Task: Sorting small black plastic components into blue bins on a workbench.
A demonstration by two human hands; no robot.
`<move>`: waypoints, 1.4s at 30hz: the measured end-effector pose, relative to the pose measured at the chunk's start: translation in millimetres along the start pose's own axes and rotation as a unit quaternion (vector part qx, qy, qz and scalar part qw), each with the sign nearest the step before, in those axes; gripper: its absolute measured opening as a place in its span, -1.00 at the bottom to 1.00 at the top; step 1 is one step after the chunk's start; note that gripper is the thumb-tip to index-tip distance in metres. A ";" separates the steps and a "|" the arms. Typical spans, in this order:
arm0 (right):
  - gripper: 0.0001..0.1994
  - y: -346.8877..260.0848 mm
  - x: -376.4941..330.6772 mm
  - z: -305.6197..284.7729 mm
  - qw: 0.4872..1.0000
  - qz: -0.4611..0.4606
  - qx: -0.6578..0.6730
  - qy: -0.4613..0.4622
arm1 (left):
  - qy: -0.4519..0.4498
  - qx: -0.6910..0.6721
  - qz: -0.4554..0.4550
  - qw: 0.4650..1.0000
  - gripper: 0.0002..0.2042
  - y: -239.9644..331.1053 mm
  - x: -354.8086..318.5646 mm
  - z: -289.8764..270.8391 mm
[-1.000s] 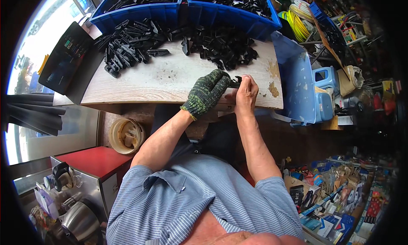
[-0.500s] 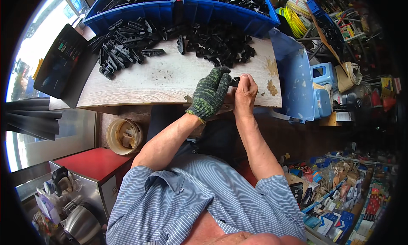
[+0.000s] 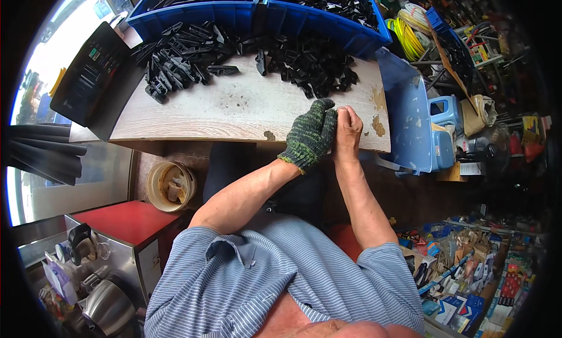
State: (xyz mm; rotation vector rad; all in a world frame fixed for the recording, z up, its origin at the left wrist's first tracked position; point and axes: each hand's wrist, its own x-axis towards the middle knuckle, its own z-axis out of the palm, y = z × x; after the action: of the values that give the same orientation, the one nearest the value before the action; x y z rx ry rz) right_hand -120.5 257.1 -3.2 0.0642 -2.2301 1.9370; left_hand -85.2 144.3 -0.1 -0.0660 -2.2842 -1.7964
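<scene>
— Head view: our gloved left hand point(image 3: 310, 134) and bare right hand point(image 3: 348, 127) press together at the wooden board's point(image 3: 234, 106) near edge, closed around something small we cannot make out.

— Risk?

— We judge it could slip off the edge; the black plastic parts point(image 3: 246, 57) lie farther back.
</scene>
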 end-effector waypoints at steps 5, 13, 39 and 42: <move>-0.72 -12.5 2.3 4.0 0.990 0.108 0.072 0.051 | 0.021 0.029 0.128 0.991 -0.72 -32.6 10.4 -15.1; -0.62 -31.3 71.6 -81.8 0.906 0.194 0.179 0.330 | 0.007 0.387 0.140 0.911 -0.73 -20.6 66.5 -79.1; -0.75 -24.0 28.5 35.9 0.967 0.252 0.023 -0.040 | -0.007 0.398 0.207 0.894 -0.82 -31.4 55.9 -76.2; -0.76 -22.1 28.8 37.5 0.969 0.244 0.018 -0.033 | -0.025 0.403 0.226 0.887 -0.82 -27.4 50.8 -76.9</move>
State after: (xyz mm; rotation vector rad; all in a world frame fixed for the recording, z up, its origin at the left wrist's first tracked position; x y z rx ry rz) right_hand -149.5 219.4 18.3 -0.4654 -2.4239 2.2353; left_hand -127.5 58.0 1.3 -0.4529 -2.5746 -0.5573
